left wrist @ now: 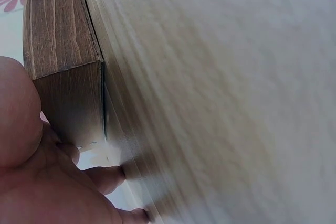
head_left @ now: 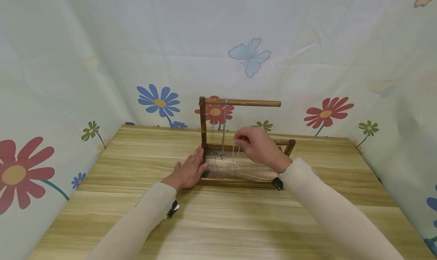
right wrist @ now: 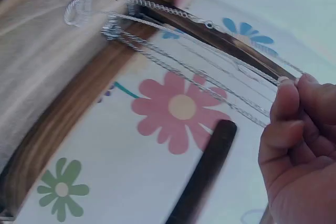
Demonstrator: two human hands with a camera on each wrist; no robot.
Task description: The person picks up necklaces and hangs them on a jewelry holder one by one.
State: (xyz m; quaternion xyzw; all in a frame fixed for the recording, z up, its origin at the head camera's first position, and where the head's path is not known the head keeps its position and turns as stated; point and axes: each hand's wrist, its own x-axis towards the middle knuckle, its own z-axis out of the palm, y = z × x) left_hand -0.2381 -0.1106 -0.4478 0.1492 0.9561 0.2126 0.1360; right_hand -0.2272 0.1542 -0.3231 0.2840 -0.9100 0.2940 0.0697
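A brown wooden jewelry stand [head_left: 252, 102] has a top bar on one left post above a shallow tray. My right hand [head_left: 259, 148] pinches a thin silver necklace [right wrist: 79, 11] between thumb and fingertips; its small pendant dangles over the tray, below the bar. To its left, a thicker silver chain necklace [head_left: 224, 123] hangs from the bar, with a pendant at the bottom. Farther left hangs a finer necklace [head_left: 214, 163], hard to make out. My left hand [head_left: 189, 171] rests against the tray's left side, fingers extended along it and thumb at the rim.
The stand is on a wood-grain table [head_left: 218, 222]. Behind it hangs a pale cloth [head_left: 184, 32] printed with flowers and butterflies. Something silvery [head_left: 315, 173], partly hidden by the right sleeve, lies on the table right of the tray.
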